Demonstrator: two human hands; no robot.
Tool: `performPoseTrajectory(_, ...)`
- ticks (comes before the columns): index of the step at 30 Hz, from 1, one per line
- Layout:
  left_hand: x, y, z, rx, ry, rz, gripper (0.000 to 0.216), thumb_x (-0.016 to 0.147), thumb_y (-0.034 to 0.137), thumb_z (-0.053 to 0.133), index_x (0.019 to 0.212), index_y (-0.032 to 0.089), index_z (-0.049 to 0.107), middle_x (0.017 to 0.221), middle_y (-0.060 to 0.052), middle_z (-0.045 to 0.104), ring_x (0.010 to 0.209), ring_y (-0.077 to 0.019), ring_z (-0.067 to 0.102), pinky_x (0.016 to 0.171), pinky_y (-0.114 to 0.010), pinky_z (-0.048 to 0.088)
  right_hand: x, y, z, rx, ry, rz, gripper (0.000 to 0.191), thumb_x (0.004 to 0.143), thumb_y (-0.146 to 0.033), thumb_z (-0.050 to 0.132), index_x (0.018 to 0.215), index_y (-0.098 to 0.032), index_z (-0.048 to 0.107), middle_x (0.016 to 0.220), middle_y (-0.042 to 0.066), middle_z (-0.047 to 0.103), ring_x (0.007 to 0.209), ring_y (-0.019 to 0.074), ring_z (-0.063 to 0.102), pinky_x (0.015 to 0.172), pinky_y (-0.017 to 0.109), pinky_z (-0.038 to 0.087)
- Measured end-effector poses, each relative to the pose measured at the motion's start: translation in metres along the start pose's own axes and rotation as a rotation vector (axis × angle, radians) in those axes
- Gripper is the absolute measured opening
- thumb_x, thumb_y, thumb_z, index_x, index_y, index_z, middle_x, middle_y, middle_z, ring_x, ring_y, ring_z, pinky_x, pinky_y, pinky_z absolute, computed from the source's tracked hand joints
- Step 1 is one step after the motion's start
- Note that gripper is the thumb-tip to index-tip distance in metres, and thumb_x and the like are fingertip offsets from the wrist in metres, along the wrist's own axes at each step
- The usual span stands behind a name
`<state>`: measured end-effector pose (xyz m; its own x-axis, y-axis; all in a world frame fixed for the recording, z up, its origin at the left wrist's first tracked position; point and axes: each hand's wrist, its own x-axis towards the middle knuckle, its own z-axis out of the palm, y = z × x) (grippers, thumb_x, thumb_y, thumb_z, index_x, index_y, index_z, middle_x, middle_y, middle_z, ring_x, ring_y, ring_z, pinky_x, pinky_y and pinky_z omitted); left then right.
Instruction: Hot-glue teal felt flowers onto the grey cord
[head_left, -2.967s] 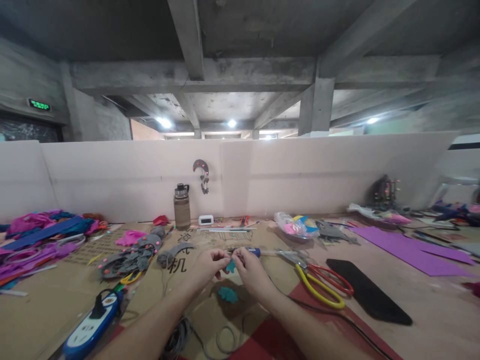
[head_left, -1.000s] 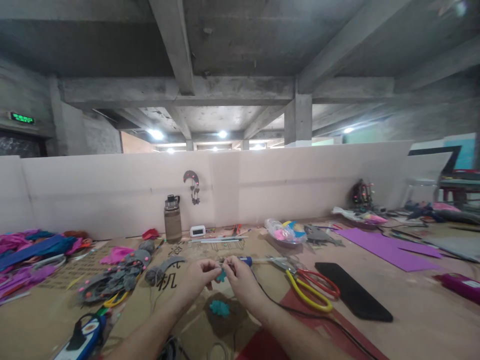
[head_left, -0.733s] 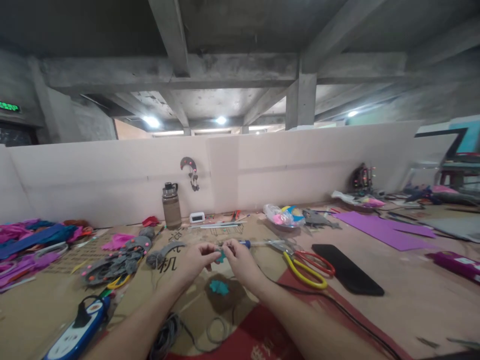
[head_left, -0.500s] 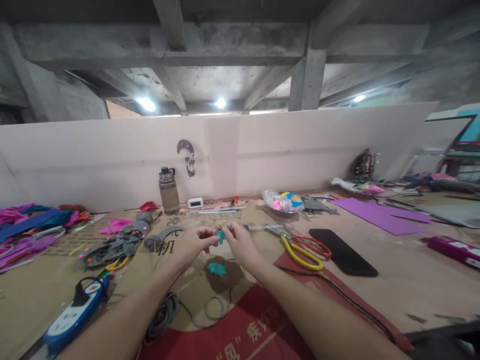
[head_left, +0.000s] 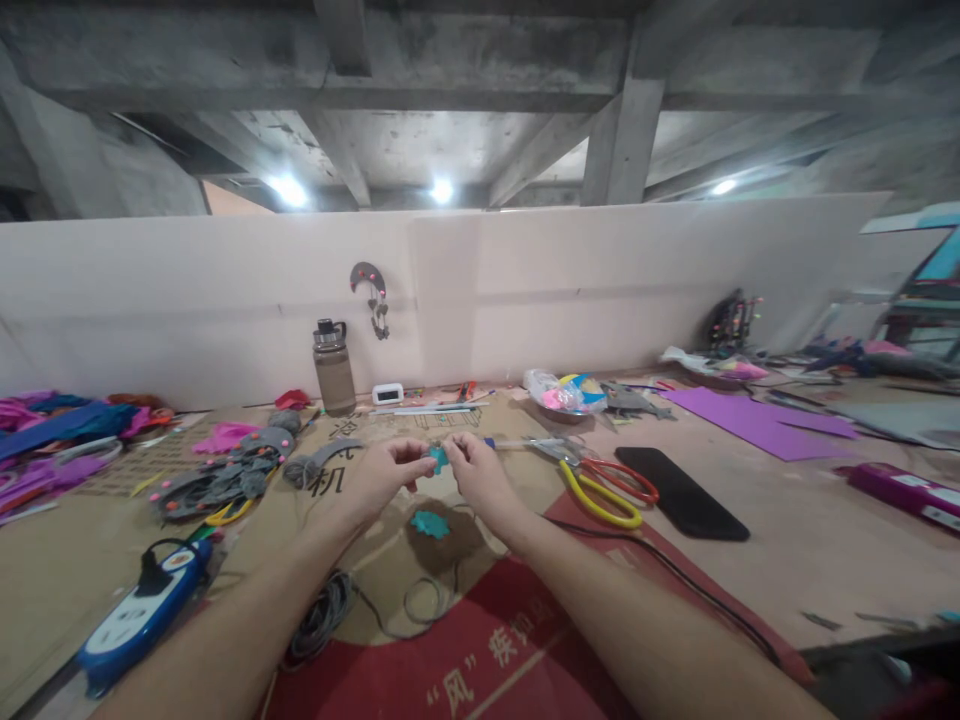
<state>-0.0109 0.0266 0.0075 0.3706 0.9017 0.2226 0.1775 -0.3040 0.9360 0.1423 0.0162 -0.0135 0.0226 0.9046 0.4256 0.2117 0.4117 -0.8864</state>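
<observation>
1. As the head view is the only one, everything here comes from it: the left hand (head_left: 375, 482) and the right hand (head_left: 480, 480) meet over the table (head_left: 787, 545), close together.
2. Both hands are closed in a pinch on one small teal piece (head_left: 439, 458); it is held in the air, a little above the table and not resting on it.
3. A second piece (head_left: 430, 523), also teal, lies on a brown patch (head_left: 459, 545) of the table, just beside the hands and nearer to the person; no hand touches it.
4. In my judgement the lying one is already put aside as done, and the held one is in work; what is left on it is too small to tell.
5. Right of the hands lie scissors (head_left: 592, 497) and a black pad (head_left: 690, 493); left of them are a grey pile (head_left: 217, 485) and a power strip (head_left: 139, 620); a bottle (head_left: 334, 370) stands at the far edge.
</observation>
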Motion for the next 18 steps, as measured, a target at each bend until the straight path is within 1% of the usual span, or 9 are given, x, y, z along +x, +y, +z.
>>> performPoseTrajectory(4, -0.0001, 0.0003, -0.0005, 0.001, -0.001, 0.001, 0.027, 0.067, 0.037, 0.068, 0.081, 0.013, 0.068, 0.07, -0.002, 0.063, 0.061, -0.0104, 0.051, 0.051, -0.02, 0.04, -0.0002, 0.001, -0.0004, -0.01, 0.017, -0.002, 0.022, 0.081, -0.036, 0.042, 0.07, -0.018, 0.049, 0.062, -0.003, 0.045, 0.057, 0.0116, 0.039, 0.055, 0.024, 0.033)
performPoseTrajectory(10, 0.0, 0.0009, 0.0002, 0.026, 0.024, -0.013, 0.025, 0.069, 0.037, 0.065, 0.079, 0.013, 0.066, 0.068, -0.003, 0.063, 0.062, -0.0123, 0.053, 0.051, -0.021, 0.041, 0.0, 0.0022, 0.0013, -0.015, 0.027, -0.029, 0.022, 0.081, -0.037, 0.043, 0.071, -0.018, 0.05, 0.063, -0.003, 0.048, 0.057, 0.0117, 0.04, 0.054, 0.024, 0.033)
performPoseTrajectory(14, -0.0005, 0.0014, 0.0002, 0.011, 0.0, -0.019, 0.025, 0.067, 0.036, 0.067, 0.078, 0.014, 0.065, 0.069, -0.003, 0.062, 0.063, -0.012, 0.053, 0.052, -0.02, 0.041, -0.0008, 0.0, 0.0004, -0.012, 0.031, -0.032, 0.022, 0.081, -0.037, 0.042, 0.071, -0.018, 0.049, 0.063, -0.002, 0.047, 0.058, 0.0119, 0.04, 0.054, 0.024, 0.033)
performPoseTrajectory(18, 0.0001, 0.0005, -0.0006, 0.013, -0.01, -0.02, 0.03, 0.065, 0.038, 0.069, 0.082, 0.014, 0.067, 0.072, -0.003, 0.063, 0.065, -0.0126, 0.053, 0.052, -0.021, 0.041, -0.0014, -0.0008, 0.0004, -0.032, 0.04, -0.043, 0.021, 0.081, -0.035, 0.042, 0.071, -0.018, 0.05, 0.065, -0.002, 0.049, 0.06, 0.0123, 0.042, 0.057, 0.024, 0.035)
